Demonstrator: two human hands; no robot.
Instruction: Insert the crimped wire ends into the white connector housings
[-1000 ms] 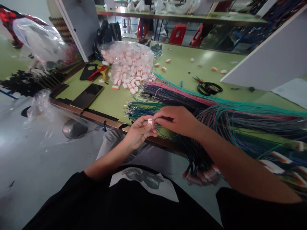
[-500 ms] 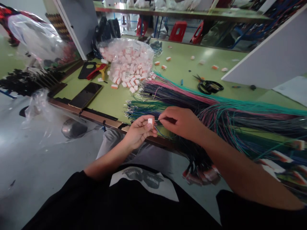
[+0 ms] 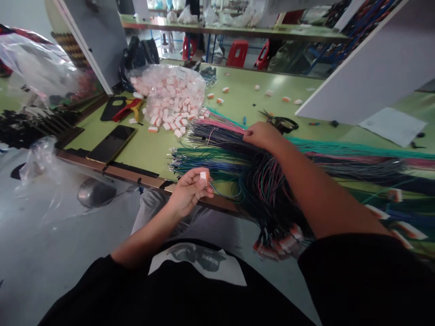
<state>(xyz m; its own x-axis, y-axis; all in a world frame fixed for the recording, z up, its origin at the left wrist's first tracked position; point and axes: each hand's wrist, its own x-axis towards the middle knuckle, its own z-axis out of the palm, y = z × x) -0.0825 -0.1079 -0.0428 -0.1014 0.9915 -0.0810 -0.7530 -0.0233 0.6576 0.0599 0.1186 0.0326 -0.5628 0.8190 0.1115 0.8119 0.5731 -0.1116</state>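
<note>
The left hand [image 3: 188, 194] pinches a small white-and-orange connector [image 3: 204, 176] between thumb and fingers, held up at the near edge of the tabletop [image 3: 146, 154]. A blue wire [image 3: 226, 193] runs from it toward the dark wires draped over that edge. The right hand [image 3: 264, 136] reaches farther in, fingers curled together at the pink wires [image 3: 224, 125]; I can't make out whether they close on a strand.

The connector looks light and stiff, probably smooth plastic, best held by its flat sides with the orange end free. The wires should be limp and springy; their bright tips [image 3: 175, 160] look easily bent, so a hold just behind them seems safest.

Toward the tabletop's far left corner, a clear bag [image 3: 195, 78] holds a heap of similar connectors, with loose pieces [image 3: 176, 122] spilling from its mouth. A black bag [image 3: 147, 52] stands behind, its contents hidden.
</note>
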